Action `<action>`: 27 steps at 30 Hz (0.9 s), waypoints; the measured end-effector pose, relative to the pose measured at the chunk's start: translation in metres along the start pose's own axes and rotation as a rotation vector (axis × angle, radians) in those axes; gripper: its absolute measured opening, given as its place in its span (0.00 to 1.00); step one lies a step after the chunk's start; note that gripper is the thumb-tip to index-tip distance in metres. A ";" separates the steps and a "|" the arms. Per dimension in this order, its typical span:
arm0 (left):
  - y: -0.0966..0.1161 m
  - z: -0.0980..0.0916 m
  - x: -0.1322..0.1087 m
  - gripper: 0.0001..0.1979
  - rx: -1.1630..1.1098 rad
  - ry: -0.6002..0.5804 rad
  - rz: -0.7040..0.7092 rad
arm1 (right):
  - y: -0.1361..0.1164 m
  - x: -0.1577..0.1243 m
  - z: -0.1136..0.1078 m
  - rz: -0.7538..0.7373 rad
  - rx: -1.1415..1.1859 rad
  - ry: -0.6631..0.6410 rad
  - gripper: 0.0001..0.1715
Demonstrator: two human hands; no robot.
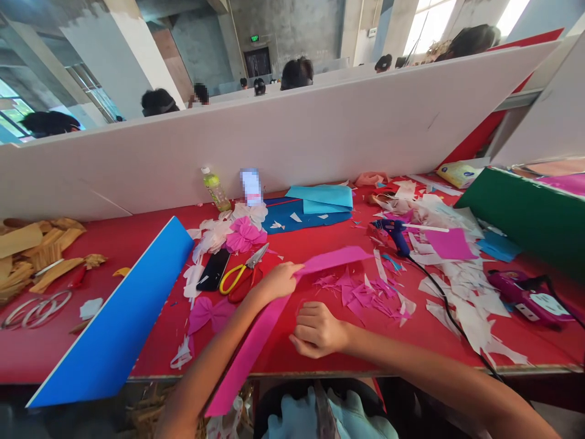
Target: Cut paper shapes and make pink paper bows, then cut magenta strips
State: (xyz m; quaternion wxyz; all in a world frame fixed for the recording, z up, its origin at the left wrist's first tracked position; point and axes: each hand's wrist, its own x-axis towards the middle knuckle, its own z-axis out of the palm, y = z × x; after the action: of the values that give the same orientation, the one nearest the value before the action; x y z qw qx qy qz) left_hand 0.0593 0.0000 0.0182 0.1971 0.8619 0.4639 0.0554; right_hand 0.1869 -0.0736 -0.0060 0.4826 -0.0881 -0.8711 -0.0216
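Observation:
My left hand grips a long strip of bright pink paper, which runs from beyond my fingers down past the table's front edge. My right hand rests on the red table with its fingers curled closed, and nothing shows in them. Pink paper scraps lie just to its right. Yellow-handled scissors and a black phone lie left of my left hand. A pink paper bow sits below them. A blue hot glue gun lies farther right, its black cord trailing toward the front edge.
A white partition backs the table, with other people's heads beyond it. A blue board leans at left and a green board at right. Paper offcuts, blue paper sheets, a plastic bottle and straw-coloured pieces cover the table.

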 end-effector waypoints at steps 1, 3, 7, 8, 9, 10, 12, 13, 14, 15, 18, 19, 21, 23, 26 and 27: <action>-0.005 -0.002 -0.007 0.26 0.009 0.034 -0.043 | -0.001 -0.003 -0.001 0.010 -0.002 -0.008 0.19; -0.015 -0.003 -0.019 0.26 0.068 0.077 -0.172 | -0.002 -0.007 -0.003 0.015 -0.002 -0.018 0.19; -0.015 0.007 -0.029 0.26 0.156 0.007 -0.338 | -0.006 -0.011 -0.006 -0.015 -0.015 -0.048 0.18; -0.010 0.012 -0.028 0.26 0.152 0.002 -0.323 | -0.007 -0.011 -0.007 -0.022 -0.020 -0.050 0.18; -0.003 0.016 -0.027 0.26 0.137 0.003 -0.291 | -0.008 -0.012 -0.008 -0.028 -0.021 -0.048 0.18; 0.004 0.020 -0.024 0.26 0.106 -0.001 -0.249 | -0.008 -0.013 -0.010 -0.036 -0.017 -0.040 0.18; 0.018 0.026 -0.019 0.25 0.003 -0.017 -0.137 | -0.009 -0.017 -0.012 -0.048 0.001 -0.029 0.18; 0.024 0.027 -0.016 0.26 -0.057 -0.017 -0.091 | -0.010 -0.019 -0.013 -0.053 0.017 -0.035 0.18; 0.028 0.027 -0.015 0.26 -0.119 -0.010 -0.055 | -0.012 -0.021 -0.015 -0.048 0.043 -0.053 0.18; 0.030 0.025 -0.014 0.26 -0.175 0.010 -0.037 | -0.013 -0.023 -0.016 -0.021 0.087 -0.085 0.18; 0.021 0.011 -0.016 0.27 -0.292 0.099 -0.061 | -0.019 -0.022 -0.017 0.299 0.406 -0.237 0.17; 0.015 0.005 -0.018 0.27 -0.309 0.127 -0.076 | -0.020 -0.019 -0.016 0.490 0.600 -0.291 0.15; -0.001 -0.010 -0.024 0.27 -0.332 0.167 -0.124 | -0.019 -0.012 -0.012 0.913 1.115 -0.382 0.16; -0.018 -0.022 -0.029 0.26 -0.326 0.194 -0.160 | -0.014 -0.008 -0.003 1.209 1.647 -0.396 0.23; -0.037 -0.034 -0.036 0.23 -0.305 0.236 -0.221 | 0.001 -0.013 0.015 1.522 1.966 -0.219 0.25; -0.042 -0.036 -0.038 0.23 -0.312 0.243 -0.242 | 0.007 -0.018 0.019 1.590 1.982 -0.173 0.25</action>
State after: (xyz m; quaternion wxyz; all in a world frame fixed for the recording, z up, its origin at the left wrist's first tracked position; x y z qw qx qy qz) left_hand -0.0049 -0.0001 0.0383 0.2761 0.7462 0.5698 0.2057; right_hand 0.1814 -0.0672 -0.0320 0.1630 -0.1882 -0.2500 0.9357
